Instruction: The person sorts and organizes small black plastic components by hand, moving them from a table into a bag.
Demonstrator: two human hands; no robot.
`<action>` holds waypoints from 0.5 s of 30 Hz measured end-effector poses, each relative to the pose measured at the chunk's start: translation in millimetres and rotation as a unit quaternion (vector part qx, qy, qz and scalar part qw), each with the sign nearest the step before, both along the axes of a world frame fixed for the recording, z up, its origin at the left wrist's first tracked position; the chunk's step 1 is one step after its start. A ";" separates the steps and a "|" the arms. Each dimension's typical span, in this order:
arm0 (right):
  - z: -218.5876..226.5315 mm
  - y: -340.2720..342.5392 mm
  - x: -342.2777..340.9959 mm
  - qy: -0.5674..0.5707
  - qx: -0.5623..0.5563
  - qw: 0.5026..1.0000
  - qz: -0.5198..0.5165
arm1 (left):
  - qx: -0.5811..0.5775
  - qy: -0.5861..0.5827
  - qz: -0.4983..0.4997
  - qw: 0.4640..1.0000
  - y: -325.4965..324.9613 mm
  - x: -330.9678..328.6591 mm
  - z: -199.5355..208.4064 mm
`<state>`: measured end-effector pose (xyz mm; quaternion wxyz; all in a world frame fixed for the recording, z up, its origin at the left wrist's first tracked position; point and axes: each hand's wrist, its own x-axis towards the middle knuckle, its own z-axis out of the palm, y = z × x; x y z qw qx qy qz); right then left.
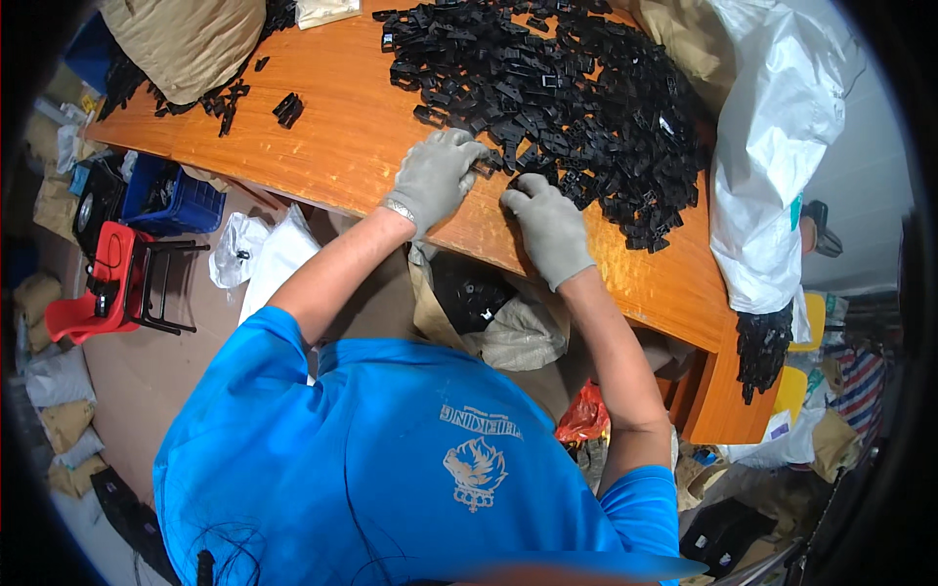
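Observation:
A large heap of small black plastic parts (547, 93), buckle-like in shape, spreads over the wooden table (332, 117). Both my hands wear grey gloves and rest at the heap's near edge, a short way apart. Fingers curled, my left hand (435, 178) has a black plastic part (484, 169) at its fingertips. My right hand (550, 227) is bent with thumb and fingers drawn together beside the nearest parts; something dark shows at its fingertips, too small to make out.
A brown sack (186, 44) with loose black parts around it stands at the far left. A white sack (782, 146) lies over the right edge. Below the table's front edge is an open bag (474, 298) with black contents. A red chair (107, 283) and blue crate (176, 200) stand left.

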<state>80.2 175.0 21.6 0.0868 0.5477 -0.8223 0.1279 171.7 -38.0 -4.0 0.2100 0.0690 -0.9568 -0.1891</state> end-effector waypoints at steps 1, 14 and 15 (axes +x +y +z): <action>-1.2 -1.7 -2.2 0.002 0.019 1.000 0.018 | -0.001 0.002 0.000 1.000 -2.5 -1.6 -0.8; -29.0 26.7 21.6 -0.222 -0.244 0.938 -0.104 | 0.045 -0.053 -0.004 0.998 32.7 24.2 15.5; -34.7 31.8 24.3 -0.172 -0.255 0.944 -0.120 | 0.063 -0.058 -0.021 0.996 40.6 28.6 19.8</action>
